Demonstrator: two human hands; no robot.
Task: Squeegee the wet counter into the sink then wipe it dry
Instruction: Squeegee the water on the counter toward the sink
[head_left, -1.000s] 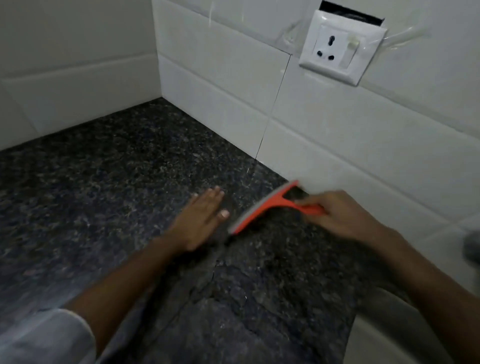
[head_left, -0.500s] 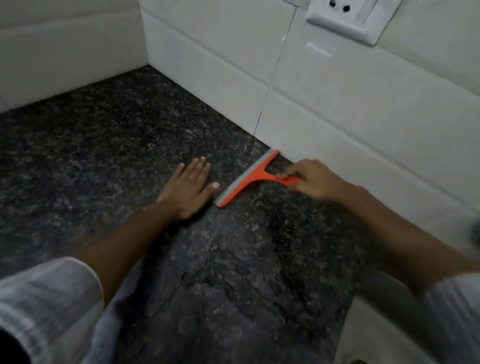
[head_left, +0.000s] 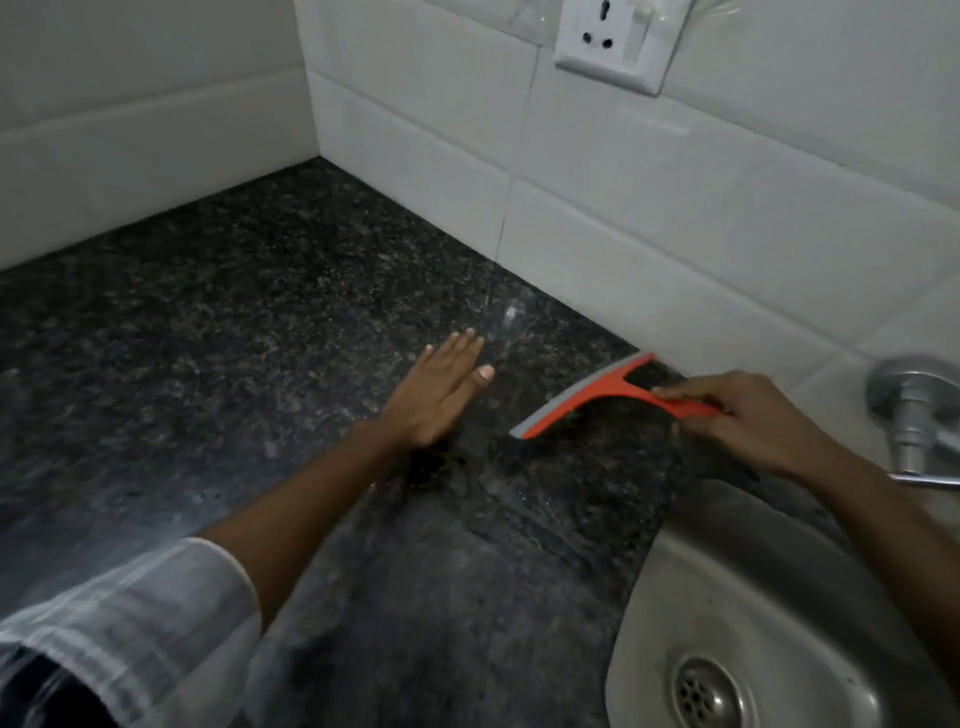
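Note:
An orange squeegee (head_left: 597, 392) with a grey rubber blade lies blade-down on the dark speckled granite counter (head_left: 234, 332), close to the tiled back wall. My right hand (head_left: 748, 421) grips its handle. My left hand (head_left: 441, 395) rests flat on the counter, fingers together, a little left of the blade and holding nothing. The steel sink (head_left: 691, 597) curves in at the bottom right, its drain (head_left: 709, 693) visible. Wet streaks glisten on the counter near the wall and in front of the sink.
A chrome tap (head_left: 914, 415) juts from the wall at the right edge, above the sink. A white wall socket (head_left: 618, 44) sits on the tiles above the counter. White tiled walls meet in a corner at the back left.
The squeegee and my right hand have drawn right, away from my left hand and toward the sink. The view has swung right, bringing the sink and tap into sight.

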